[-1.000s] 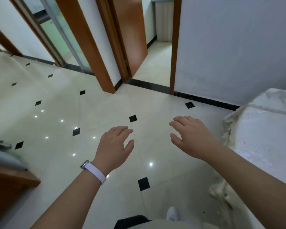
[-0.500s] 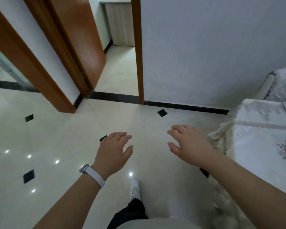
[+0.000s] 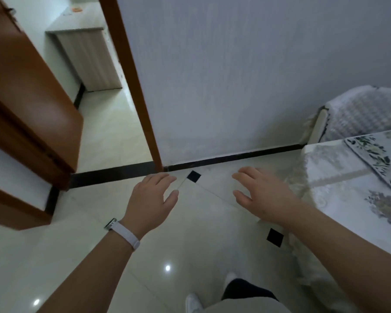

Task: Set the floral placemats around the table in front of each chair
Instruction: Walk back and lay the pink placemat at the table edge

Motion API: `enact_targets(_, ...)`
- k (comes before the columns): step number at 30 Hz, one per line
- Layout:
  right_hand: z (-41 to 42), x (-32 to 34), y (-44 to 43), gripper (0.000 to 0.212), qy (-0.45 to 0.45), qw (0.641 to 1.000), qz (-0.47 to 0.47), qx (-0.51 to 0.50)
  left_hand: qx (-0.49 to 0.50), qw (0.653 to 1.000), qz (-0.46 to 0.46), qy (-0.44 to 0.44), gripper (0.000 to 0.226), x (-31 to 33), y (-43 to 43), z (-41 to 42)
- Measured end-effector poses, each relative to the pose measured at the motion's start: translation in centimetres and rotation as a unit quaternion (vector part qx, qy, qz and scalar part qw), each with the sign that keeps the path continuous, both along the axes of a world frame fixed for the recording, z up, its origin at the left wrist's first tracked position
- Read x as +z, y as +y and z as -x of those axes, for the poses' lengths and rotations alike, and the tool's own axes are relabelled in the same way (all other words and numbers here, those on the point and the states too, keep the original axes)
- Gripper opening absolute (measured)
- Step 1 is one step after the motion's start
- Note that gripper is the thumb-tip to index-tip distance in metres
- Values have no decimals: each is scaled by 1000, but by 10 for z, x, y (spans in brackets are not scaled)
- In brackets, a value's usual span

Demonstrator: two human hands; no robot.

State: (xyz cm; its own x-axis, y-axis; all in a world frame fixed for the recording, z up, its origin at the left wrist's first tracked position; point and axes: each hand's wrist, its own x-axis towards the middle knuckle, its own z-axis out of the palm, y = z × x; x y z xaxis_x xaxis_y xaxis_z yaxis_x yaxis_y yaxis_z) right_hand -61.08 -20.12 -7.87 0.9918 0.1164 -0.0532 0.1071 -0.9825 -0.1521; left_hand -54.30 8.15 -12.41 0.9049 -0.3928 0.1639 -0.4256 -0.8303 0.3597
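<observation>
Your left hand (image 3: 151, 197) and right hand (image 3: 265, 195) hover palm-down over the glossy cream floor tiles (image 3: 77, 256) with small black diamond insets. The fingers are loose and spread, grasping nothing. A smooth white band (image 3: 125, 234) wraps your left wrist. To your right, a rounded-corner floral placemat with a dark rim (image 3: 377, 159) lies flat on the table draped in pale embroidered lace cloth (image 3: 339, 199), near the chair with a knobbly woven cover (image 3: 366, 111).
</observation>
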Motion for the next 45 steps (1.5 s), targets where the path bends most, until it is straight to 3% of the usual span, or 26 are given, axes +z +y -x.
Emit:
enact_targets(18,-213,-23,-130,45,-21,989,-81,-123,-112,993,-42,22,45,13,-151,-255)
enact_targets(25,-263,-11,-210,44,-26,983,-55,-175,-177,984,-20,16,48,18,-241,-335)
enact_targets(36,-315,-14,-296,45,-11,955,-24,-295,-310,950,-34,-10,48,-2,-373,-456)
enact_targets(45,-402,-2,-358,52,16,917,22,-398,-438,898,-27,3,51,-5,-503,-575)
